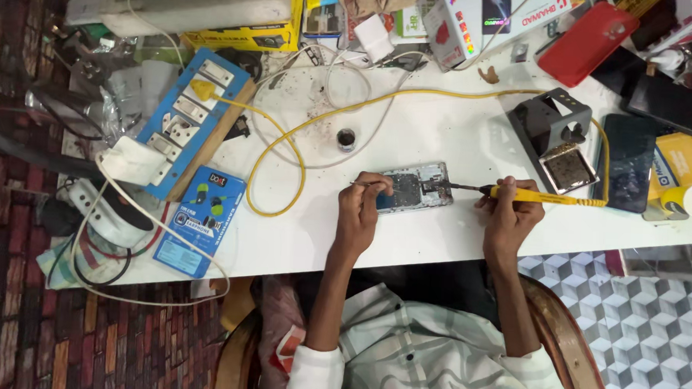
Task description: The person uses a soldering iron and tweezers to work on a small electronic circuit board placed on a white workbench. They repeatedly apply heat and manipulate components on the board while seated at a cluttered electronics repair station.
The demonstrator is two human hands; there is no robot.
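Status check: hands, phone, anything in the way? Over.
Left hand steadies opened phone. Right hand grips yellow soldering iron, tip at phone edge. Yellow cord loops nearby, clear.

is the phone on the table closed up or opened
Opened: the phone lies flat with its back off, grey inner parts bare. The left hand steadies it; the right hand holds the yellow soldering iron to it.

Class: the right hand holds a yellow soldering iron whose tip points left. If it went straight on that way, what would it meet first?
Most likely the opened phone: the soldering iron in the right hand already has its tip at the phone's edge. Beyond it sits the left hand.
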